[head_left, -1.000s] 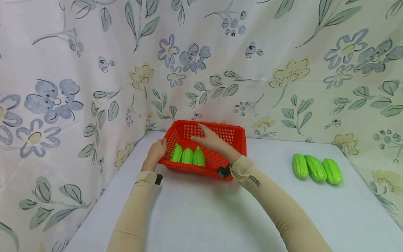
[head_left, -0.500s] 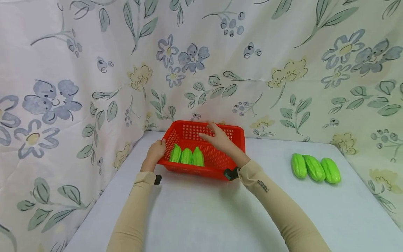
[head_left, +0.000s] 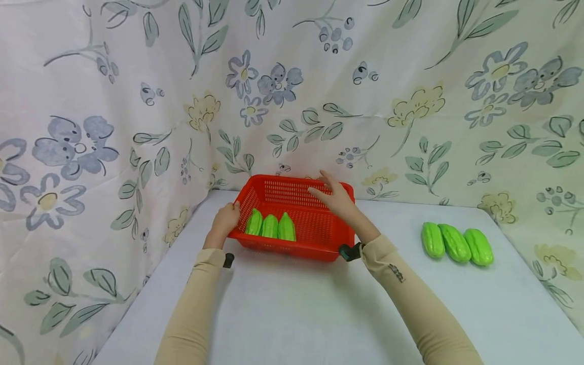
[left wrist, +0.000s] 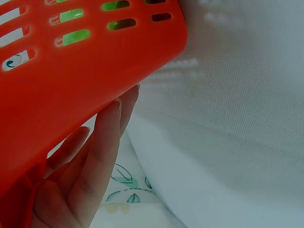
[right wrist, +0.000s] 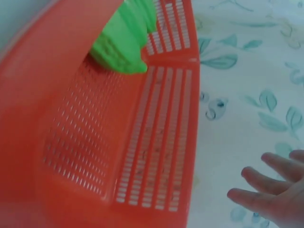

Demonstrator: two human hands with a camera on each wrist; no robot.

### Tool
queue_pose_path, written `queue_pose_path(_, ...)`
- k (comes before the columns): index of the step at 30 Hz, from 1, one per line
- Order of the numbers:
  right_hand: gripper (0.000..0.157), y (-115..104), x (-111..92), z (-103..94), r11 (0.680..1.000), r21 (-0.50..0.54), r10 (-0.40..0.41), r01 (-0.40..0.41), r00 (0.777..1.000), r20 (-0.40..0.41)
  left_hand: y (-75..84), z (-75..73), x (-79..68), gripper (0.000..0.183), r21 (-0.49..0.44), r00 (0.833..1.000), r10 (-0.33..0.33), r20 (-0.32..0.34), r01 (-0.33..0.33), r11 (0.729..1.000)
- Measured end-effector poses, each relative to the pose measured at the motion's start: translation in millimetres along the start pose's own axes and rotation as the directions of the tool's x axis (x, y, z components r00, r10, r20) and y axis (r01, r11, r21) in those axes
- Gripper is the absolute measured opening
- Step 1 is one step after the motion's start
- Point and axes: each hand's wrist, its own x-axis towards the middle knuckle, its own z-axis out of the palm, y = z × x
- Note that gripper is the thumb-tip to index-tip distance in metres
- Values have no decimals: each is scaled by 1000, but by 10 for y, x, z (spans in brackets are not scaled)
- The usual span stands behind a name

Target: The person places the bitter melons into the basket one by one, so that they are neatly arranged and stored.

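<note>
A red slotted plastic basket [head_left: 292,247] is at the back of the table. Three bright green, ribbed, gourd-shaped vegetables [head_left: 270,226] lie side by side in its left part. My left hand [head_left: 226,219] grips the basket's left end; in the left wrist view, its fingers [left wrist: 102,152] curl against the red edge. Over the basket's right part hovers my right hand [head_left: 341,202], holding nothing, its thumb and fingers spread. The right wrist view shows that hand's fingers [right wrist: 261,183] apart from the basket wall, against the patterned cloth.
Three more green gourd-shaped vegetables [head_left: 452,243] lie in a row on the right of the white table [head_left: 283,309]. A flower-printed cloth [head_left: 292,91] hangs close behind the basket and along the left side.
My right hand has moved rightward above the basket, from near its middle toward its right end. The left hand keeps its grip, and the vegetables lie as before.
</note>
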Motion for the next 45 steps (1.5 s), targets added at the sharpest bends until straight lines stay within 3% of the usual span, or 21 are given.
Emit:
queue_pose_path(8, 78, 242, -66, -254, 1000, 2, -7, 8, 999, -44, -2, -8, -24, 60, -9, 999, 30, -15, -30, 1000)
queue_pose_path(18, 81, 518, -200, -580, 997, -36, 67, -71, 992, -110, -8, -5, -18, 60, -6, 1000, 24, -11, -24, 1000)
queue_pose_path(30, 84, 882, -364, -906, 993, -64, 81, -95, 978, -193, -29, 3, 2, 60, -13, 999, 33, -16, -34, 999)
queue_pose_path(45, 81, 1342, -715, -1241, 959, -176, 157, -224, 931, -330, -40, 20, 24, 59, 0, 1000, 22, -18, -22, 1000)
